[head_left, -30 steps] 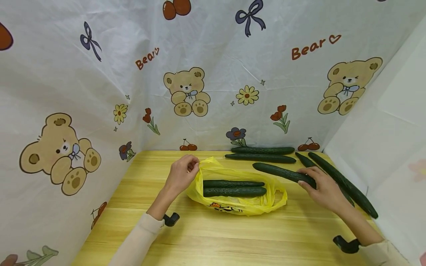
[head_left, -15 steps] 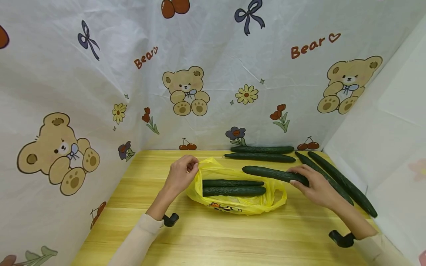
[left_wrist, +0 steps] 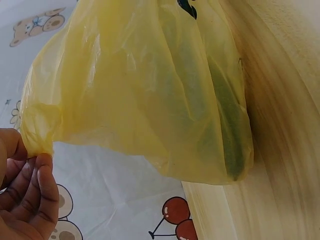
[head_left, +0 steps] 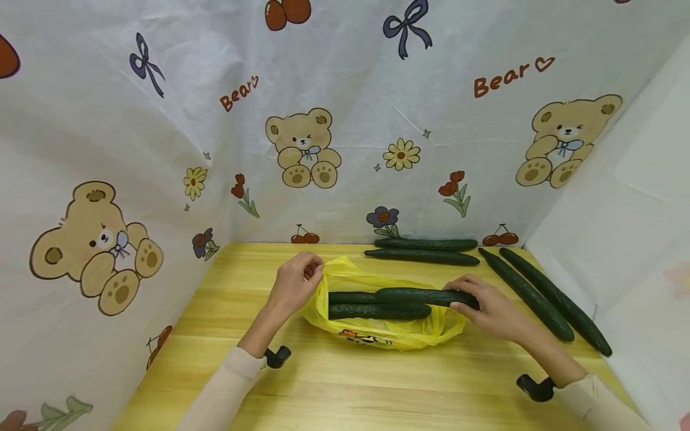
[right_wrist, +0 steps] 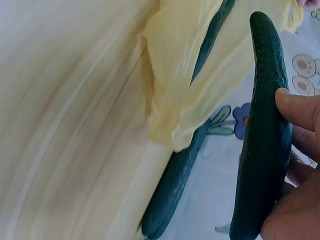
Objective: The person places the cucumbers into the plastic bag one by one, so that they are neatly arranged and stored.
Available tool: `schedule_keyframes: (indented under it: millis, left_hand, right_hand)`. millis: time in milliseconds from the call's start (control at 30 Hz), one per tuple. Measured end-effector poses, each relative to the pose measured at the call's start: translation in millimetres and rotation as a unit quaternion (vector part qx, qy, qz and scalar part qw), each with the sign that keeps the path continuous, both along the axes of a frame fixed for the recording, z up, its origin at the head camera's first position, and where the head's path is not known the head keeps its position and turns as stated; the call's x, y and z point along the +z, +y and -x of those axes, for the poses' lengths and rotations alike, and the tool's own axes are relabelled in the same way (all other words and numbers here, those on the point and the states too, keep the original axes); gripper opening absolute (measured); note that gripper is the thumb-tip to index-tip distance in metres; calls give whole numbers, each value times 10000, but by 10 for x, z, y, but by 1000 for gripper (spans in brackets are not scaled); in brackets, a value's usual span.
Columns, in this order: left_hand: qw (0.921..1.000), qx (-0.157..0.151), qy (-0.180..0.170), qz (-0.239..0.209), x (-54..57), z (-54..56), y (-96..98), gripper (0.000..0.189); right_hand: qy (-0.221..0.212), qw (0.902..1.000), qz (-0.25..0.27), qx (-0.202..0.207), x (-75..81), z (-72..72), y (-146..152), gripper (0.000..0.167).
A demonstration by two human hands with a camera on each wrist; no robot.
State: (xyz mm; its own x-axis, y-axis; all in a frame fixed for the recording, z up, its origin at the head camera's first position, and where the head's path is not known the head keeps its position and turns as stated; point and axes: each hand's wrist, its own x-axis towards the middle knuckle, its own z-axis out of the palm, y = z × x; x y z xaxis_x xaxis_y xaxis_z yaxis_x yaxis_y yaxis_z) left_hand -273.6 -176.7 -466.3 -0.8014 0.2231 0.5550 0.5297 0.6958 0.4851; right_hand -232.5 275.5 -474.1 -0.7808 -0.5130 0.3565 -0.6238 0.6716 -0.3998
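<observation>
The left hand (head_left: 295, 280) is at the left end of the yellow bag (head_left: 399, 342). Thumb and fingertips are clamped together on the upper-left edge of the film—position unchanged from one second earlier. The bag lies open on the wood-grain table (head_left: 323, 386). Inside it, the front cucumber (head_left: 372, 311) and the rear cucumber (head_left: 349, 297) lie side by side, also unmoved. The held cucumber (head_left: 412, 296) has shifted left and down since the earlier frame; its free end now overlaps the rear cucumber in the head view. Contact between these two cannot be determined. Behind the bag, a pair of cucumbers (head_left: 423, 257) lies along the wall. The right hand (head_left: 487, 302) grips the right end of the held cucumber, thumb and fingers clamped on opposite sides. Farther right, two slanted cucumbers (head_left: 527, 294) lie beside the side wall—now unobstructed by the hand.
</observation>
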Motion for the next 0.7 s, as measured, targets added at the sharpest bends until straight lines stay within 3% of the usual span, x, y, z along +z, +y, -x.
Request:
schedule_keyframes:
  millis: [367, 700]
  left_hand:
    - [10000, -54, 37, -38, 0, 6, 18, 7]
    - [10000, 12, 39, -41, 5, -12, -5, 7]
  right_hand:
    - [-637, 9972, -197, 337, -28, 59, -474, 33]
    - [-822, 9925, -569, 697, 17, 113, -869, 32]
